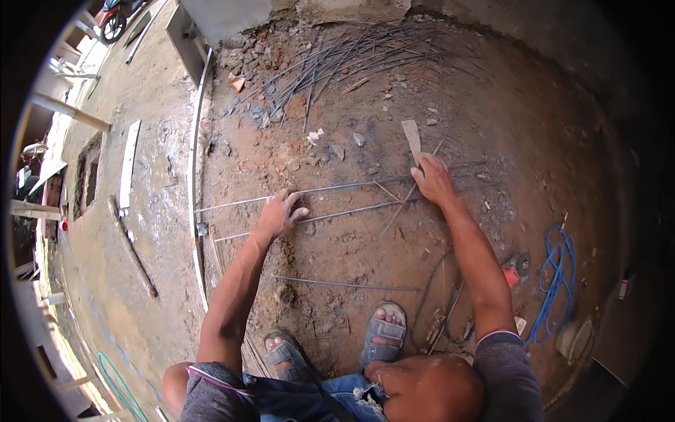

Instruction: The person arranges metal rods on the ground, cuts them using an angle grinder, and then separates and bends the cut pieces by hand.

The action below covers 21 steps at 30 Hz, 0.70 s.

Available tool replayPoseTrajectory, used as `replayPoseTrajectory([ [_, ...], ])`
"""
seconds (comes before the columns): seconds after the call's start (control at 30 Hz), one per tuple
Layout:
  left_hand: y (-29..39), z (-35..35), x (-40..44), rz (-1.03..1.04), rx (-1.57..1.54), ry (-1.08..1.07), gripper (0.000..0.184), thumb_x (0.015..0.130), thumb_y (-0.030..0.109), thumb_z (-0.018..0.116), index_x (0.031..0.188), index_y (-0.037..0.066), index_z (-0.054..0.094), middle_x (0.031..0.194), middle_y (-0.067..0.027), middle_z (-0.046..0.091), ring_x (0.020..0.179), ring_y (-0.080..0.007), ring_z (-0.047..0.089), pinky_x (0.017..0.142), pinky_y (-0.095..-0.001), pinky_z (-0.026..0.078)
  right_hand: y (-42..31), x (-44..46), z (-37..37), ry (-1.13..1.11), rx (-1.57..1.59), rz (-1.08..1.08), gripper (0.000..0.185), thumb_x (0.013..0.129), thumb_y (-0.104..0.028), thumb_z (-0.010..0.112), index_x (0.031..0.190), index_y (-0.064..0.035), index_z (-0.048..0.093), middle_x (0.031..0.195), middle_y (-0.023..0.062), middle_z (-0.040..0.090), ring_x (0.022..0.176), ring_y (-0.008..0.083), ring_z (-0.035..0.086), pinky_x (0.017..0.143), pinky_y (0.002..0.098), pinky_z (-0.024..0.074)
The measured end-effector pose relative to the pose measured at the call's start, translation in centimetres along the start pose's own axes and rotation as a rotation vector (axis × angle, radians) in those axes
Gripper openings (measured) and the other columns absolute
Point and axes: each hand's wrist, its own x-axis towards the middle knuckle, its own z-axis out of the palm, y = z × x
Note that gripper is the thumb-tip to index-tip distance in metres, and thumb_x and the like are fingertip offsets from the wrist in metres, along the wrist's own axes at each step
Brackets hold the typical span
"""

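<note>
Two long thin steel rods run roughly side by side across the dirt, an upper rod [334, 187] and a lower rod [330, 214]. My left hand [280, 213] is on the upper rod, its fingers curled over it and the thumb toward the lower one. Short rods [402, 202] cross the pair near their right part. My right hand [436, 179] closes around the lower end of a flat pale strip [410, 133], beside the tip of a crossing rod; its fingertips are partly hidden. Closer to my feet lies a separate rod [344, 283].
A heap of loose rods [351, 60] lies by the far wall. A long straight metal bar [197, 176] borders the left side. To the right are a red power tool [512, 274] and a coiled blue cable [559, 274]. A stick [131, 246] lies left.
</note>
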Motion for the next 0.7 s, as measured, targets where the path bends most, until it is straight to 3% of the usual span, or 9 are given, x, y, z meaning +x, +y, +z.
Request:
replayPoseTrajectory([
  [0.03, 0.4, -0.3, -0.7, 0.027, 0.041, 0.071, 0.054, 0.089, 0.048, 0.057, 0.123, 0.008, 0.054, 0.132, -0.0181, 0.049, 0.122, -0.0385, 0.046, 0.102, -0.0444, 0.038, -0.7, -0.2, 0.1, -0.083, 0.014, -0.047, 0.05, 0.082, -0.02, 0.061, 0.129, -0.0086, 0.05, 0.132, 0.0146, 0.05, 0.125, 0.0329, 0.044, 0.109, 0.0432, 0.0303],
  [0.07, 0.1, -0.6, -1.1, 0.02, 0.162, 0.002, 0.058, 0.085, 0.053, 0.058, 0.123, 0.009, 0.054, 0.14, -0.0185, 0.042, 0.131, -0.0381, 0.037, 0.107, -0.0494, 0.032, -1.3, -0.9, 0.0, -0.165, 0.028, -0.094, 0.057, 0.081, -0.02, 0.061, 0.135, -0.0095, 0.045, 0.137, 0.0148, 0.046, 0.128, 0.0329, 0.041, 0.111, 0.0429, 0.0287],
  [0.13, -0.6, -0.5, -2.1, 0.028, 0.268, -0.022, 0.058, 0.083, 0.054, 0.06, 0.119, 0.009, 0.056, 0.14, -0.0176, 0.041, 0.133, -0.0377, 0.035, 0.107, -0.0548, 0.028, -2.2, -2.2, -0.3, -0.375, -0.025, -0.142, 0.077, 0.076, -0.015, 0.062, 0.146, -0.0115, 0.03, 0.149, 0.0122, 0.032, 0.138, 0.0318, 0.03, 0.116, 0.0447, 0.021],
  [0.23, -1.7, 0.2, -2.8, 0.042, 0.332, -0.071, 0.048, 0.083, 0.047, 0.062, 0.111, 0.01, 0.055, 0.142, -0.0168, 0.039, 0.135, -0.0372, 0.032, 0.107, -0.0591, 0.025, -1.4, -3.3, -0.1, -0.443, -0.38, -0.139, 0.077, 0.076, -0.009, 0.062, 0.146, -0.0119, 0.03, 0.15, 0.0106, 0.031, 0.139, 0.0301, 0.028, 0.116, 0.0487, 0.0188],
  [0.33, -1.1, 0.0, -2.9, 0.09, 0.304, -0.041, 0.03, 0.087, 0.034, 0.061, 0.102, 0.01, 0.052, 0.134, -0.0167, 0.045, 0.13, -0.0366, 0.038, 0.104, -0.0584, 0.028, 0.1, -2.6, -0.2, -0.33, -0.412, -0.068, 0.068, 0.076, -0.004, 0.061, 0.14, -0.0119, 0.038, 0.143, 0.0112, 0.038, 0.139, 0.0287, 0.029, 0.115, 0.0534, 0.017],
  [0.43, -1.7, 0.7, -2.9, 0.186, 0.289, -0.058, 0.023, 0.09, 0.029, 0.057, 0.097, 0.009, 0.05, 0.121, -0.0164, 0.049, 0.118, -0.0379, 0.047, 0.099, -0.0584, 0.032, 2.2, -1.6, 0.8, -0.24, -0.395, -0.19, 0.043, 0.076, -0.005, 0.06, 0.119, -0.0096, 0.054, 0.128, 0.011, 0.05, 0.13, 0.0282, 0.04, 0.112, 0.0539, 0.022],
  [0.57, -0.7, -1.2, -3.4, 0.107, 0.149, -0.077, 0.021, 0.094, 0.027, 0.05, 0.092, 0.007, 0.046, 0.1, -0.0173, 0.054, 0.094, -0.0412, 0.055, 0.082, -0.0527, 0.042, 1.8, 0.2, -1.0, -0.254, -0.292, -0.134, 0.015, 0.076, -0.012, 0.057, 0.09, -0.008, 0.058, 0.103, 0.0104, 0.06, 0.108, 0.0293, 0.052, 0.103, 0.0522, 0.0314],
  [0.63, -0.3, -2.5, -3.9, 0.094, 0.048, -0.072, 0.022, 0.095, 0.027, 0.049, 0.09, 0.006, 0.045, 0.093, -0.0178, 0.056, 0.085, -0.0426, 0.056, 0.072, -0.0503, 0.044, 1.9, -0.1, -3.1, -0.231, -0.331, -0.141, 0.009, 0.076, -0.014, 0.055, 0.081, -0.0068, 0.056, 0.092, 0.0105, 0.062, 0.097, 0.0302, 0.057, 0.098, 0.0485, 0.0354],
  [0.7, 0.2, -4.1, -4.1, 0.115, 0.031, -0.035, 0.028, 0.094, 0.033, 0.05, 0.09, 0.006, 0.048, 0.08, -0.0178, 0.059, 0.076, -0.0427, 0.058, 0.065, -0.0492, 0.044, 2.3, -0.1, -5.6, -0.379, -0.223, -0.095, 0.011, 0.075, -0.015, 0.053, 0.081, -0.0059, 0.058, 0.088, 0.0117, 0.063, 0.093, 0.0312, 0.059, 0.096, 0.0471, 0.0369],
])
